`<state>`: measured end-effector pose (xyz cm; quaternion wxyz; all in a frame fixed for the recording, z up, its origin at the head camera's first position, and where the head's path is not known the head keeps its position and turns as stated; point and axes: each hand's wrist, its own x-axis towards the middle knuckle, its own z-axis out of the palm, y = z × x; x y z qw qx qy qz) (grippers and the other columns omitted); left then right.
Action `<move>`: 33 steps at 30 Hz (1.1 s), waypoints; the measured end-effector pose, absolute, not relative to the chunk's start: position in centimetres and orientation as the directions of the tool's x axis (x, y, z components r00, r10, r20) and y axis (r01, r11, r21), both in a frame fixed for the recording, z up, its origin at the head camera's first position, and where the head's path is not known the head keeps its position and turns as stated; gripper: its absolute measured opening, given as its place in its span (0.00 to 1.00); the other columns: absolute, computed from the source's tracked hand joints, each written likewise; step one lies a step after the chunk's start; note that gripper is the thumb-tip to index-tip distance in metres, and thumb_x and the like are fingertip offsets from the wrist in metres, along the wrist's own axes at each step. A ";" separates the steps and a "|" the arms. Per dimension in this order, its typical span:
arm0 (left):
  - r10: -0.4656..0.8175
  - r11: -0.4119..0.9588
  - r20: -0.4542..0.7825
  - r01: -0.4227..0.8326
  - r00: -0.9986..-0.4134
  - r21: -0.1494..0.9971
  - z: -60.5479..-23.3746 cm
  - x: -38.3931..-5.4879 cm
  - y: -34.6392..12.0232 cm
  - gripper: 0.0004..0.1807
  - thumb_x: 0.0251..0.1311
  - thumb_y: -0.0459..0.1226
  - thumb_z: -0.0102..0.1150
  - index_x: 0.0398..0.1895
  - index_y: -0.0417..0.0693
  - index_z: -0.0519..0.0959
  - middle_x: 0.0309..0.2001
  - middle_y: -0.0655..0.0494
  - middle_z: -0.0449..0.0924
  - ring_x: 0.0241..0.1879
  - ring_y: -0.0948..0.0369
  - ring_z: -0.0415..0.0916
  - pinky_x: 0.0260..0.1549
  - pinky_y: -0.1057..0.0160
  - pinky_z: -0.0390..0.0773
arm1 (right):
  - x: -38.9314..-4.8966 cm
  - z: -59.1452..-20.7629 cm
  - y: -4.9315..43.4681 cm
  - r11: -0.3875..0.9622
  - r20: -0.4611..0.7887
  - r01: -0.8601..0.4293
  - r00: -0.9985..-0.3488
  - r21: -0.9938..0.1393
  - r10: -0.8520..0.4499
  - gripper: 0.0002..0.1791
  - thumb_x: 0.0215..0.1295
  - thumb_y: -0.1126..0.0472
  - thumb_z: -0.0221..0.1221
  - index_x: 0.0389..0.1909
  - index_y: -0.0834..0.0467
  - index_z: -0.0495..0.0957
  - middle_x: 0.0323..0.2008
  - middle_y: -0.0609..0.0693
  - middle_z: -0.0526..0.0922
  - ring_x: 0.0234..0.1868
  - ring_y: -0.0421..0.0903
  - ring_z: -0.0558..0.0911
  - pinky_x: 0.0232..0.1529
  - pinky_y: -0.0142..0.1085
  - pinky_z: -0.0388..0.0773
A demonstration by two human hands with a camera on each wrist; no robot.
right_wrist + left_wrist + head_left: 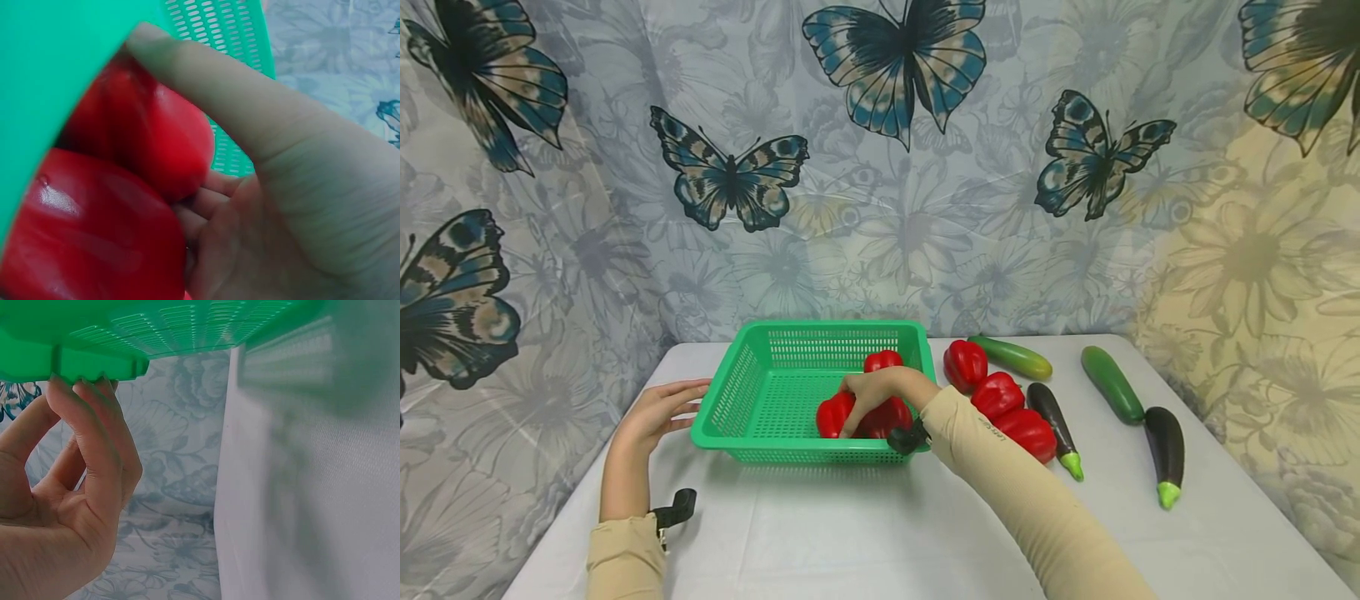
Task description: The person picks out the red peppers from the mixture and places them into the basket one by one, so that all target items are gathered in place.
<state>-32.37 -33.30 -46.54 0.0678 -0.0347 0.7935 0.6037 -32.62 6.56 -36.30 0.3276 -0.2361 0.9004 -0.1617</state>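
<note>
A green plastic basket (767,392) with slotted walls stands on the table, with red bell peppers in its right part. Inside it, my right hand (880,392) reaches down from the right and grips the leftmost red bell pepper (833,415). In the right wrist view the thumb lies over that pepper (162,140) and the fingers curl behind it; another pepper (94,231) sits right beside. My left hand (658,410) is at the basket's left side, fingers loosely bent. The left wrist view shows its fingertips (59,387) at the basket rim (94,365).
Right of the basket lie several red bell peppers (997,395), a cucumber (1011,357) and an eggplant (1055,425). Farther right are a green zucchini-like vegetable (1111,385) and another eggplant (1165,454). A butterfly-patterned cloth (917,242) hangs behind the white table (820,533).
</note>
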 end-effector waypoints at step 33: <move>-0.059 0.278 -0.146 -0.157 -0.988 0.948 -49.8 -35.3 -34.9 0.37 0.48 0.61 0.70 0.61 0.55 0.78 0.52 0.65 0.80 0.44 0.64 0.83 0.40 0.62 0.84 | -32.7 -35.8 6.9 0.809 -0.476 -0.353 -0.670 -0.471 -0.570 0.50 0.50 0.42 0.71 0.71 0.51 0.59 0.69 0.50 0.66 0.69 0.48 0.65 0.62 0.48 0.75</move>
